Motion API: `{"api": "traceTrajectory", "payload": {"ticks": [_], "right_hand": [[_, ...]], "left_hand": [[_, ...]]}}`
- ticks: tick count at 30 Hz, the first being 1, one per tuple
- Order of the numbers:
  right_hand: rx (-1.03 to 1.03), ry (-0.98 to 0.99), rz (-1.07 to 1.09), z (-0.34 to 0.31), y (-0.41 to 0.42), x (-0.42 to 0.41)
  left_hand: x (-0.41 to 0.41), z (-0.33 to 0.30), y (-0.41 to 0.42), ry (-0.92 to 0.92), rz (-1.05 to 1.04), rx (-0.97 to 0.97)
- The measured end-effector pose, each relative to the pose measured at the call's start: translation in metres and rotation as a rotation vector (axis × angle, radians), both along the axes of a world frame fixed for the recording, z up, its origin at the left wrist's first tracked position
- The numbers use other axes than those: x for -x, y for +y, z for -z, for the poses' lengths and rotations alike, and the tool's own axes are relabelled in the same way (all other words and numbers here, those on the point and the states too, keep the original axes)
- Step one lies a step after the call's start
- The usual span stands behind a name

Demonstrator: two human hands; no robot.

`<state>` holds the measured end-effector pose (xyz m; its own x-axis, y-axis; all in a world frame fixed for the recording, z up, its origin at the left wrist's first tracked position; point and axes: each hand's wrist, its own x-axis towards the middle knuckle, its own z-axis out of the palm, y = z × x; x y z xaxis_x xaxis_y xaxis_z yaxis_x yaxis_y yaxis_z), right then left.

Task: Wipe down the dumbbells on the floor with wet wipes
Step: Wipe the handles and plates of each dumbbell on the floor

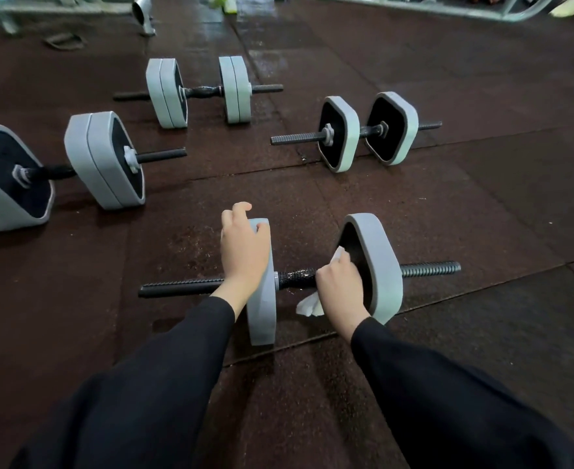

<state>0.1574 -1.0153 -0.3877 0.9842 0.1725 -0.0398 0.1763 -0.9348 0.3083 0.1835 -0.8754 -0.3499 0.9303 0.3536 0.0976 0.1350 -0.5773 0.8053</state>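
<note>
A grey dumbbell (376, 265) with a black threaded bar lies on the dark rubber floor just in front of me. My left hand (243, 247) grips the top edge of its left weight plate (263, 309). My right hand (339, 282) holds a white wet wipe (309, 306) around the bar's handle, right against the dark inner face of the right plate. Part of the wipe sticks out above and below my fist. Three more grey dumbbells lie farther off: one at far left (104, 160), one at the back (199, 91), one at right (368, 132).
The floor (481, 214) is dark brown rubber tiles with visible seams and looks damp in patches. A grey metal machine frame (42, 11) stands at the top left, another frame (448, 8) at the top right. A dark strap (64, 40) lies near the left frame.
</note>
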Motion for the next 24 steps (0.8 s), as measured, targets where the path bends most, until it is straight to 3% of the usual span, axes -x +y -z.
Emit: {"api": "traceTrajectory", "payload": {"ticks": [8, 10, 15, 18, 24], "right_hand": [[0.206, 0.119, 0.099, 0.0, 0.008, 0.012], [0.154, 0.093, 0.05, 0.005, 0.013, 0.011], [-0.352, 0.04, 0.072, -0.015, 0.022, 0.013], [-0.591, -0.037, 0.154, -0.054, 0.03, 0.006], [-1.026, 0.238, 0.253, -0.179, 0.08, -0.001]], "left_hand": [[0.0, 0.0, 0.0, 0.012, 0.008, -0.018], [-0.001, 0.0, 0.001, 0.017, 0.001, 0.014], [0.002, -0.008, 0.006, 0.073, -0.004, 0.147], [0.019, -0.033, 0.018, 0.192, 0.08, 0.084], [0.064, -0.165, 0.09, 0.47, 0.11, -0.028]]}}
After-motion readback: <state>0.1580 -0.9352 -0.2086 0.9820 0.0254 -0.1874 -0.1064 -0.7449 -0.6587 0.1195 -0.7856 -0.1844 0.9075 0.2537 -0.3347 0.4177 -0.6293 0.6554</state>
